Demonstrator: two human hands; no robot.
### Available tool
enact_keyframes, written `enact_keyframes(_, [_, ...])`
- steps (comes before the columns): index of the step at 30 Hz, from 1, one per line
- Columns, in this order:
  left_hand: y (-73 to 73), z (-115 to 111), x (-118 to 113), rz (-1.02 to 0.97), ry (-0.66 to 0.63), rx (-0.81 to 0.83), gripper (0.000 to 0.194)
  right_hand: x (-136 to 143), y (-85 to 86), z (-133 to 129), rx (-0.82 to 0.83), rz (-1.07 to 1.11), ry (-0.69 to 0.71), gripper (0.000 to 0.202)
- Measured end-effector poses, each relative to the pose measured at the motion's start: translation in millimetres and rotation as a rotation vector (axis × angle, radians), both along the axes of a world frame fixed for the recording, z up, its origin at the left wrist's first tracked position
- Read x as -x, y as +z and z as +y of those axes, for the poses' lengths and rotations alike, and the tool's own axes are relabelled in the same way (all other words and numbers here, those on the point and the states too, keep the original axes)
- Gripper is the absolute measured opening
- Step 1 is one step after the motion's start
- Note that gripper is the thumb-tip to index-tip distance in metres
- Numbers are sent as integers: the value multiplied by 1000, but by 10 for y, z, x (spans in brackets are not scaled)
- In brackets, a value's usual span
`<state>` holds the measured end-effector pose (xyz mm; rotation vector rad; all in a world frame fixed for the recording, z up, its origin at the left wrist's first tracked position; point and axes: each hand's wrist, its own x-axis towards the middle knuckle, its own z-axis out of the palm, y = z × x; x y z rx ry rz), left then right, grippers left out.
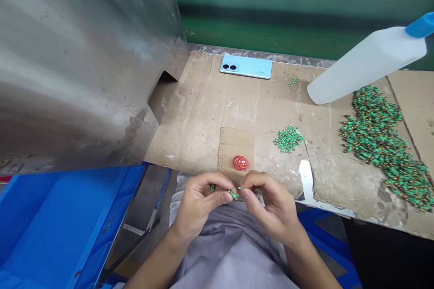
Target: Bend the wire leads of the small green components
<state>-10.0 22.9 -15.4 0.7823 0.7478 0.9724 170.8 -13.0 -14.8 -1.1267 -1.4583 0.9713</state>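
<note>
My left hand [203, 201] is closed round a small cluster of green pieces [233, 195], which show between thumb and fingers. Beside it, my right hand [271, 203] pinches one tiny green piece [239, 188] between thumb and forefinger. The fingertips of both hands are close together at the table's front edge. Just beyond them a small red disc-shaped object [240, 163] lies on a square of cardboard [236, 137]. A small pile of green pieces [288, 139] is to its right, and a much larger green and brown pile [379, 131] spreads farther right.
A light blue phone [252, 67] lies at the back of the cardboard-covered table [196, 113]. A white bottle with a blue top [362, 65] leans at the right. Sheet metal [84, 63] rises at the left, above a blue bin [57, 216].
</note>
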Motion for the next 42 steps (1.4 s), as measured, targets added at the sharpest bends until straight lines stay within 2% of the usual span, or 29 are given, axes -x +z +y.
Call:
enact_keyframes(4, [-28,-11,12,63,3,-123,12,-16,11,38,-9,11,92,13])
enact_keyframes(10, [-55,9,20,121,40,-239,14,-18,61,43,63,82,126,13])
enact_keyframes(18, [10,28,1,134,30,-282,10,-41,125,38,258,289,178,11])
enact_keyframes(26, [18,34,9,150,4,-299,10,-83,166,89,373,293,238,12])
enact_keyframes(34, [14,35,20,151,8,-305,8,-129,184,69,351,203,260,13])
enact_keyframes(42, [-45,-10,56,69,-35,-204,7,-113,292,14,194,26,224,8])
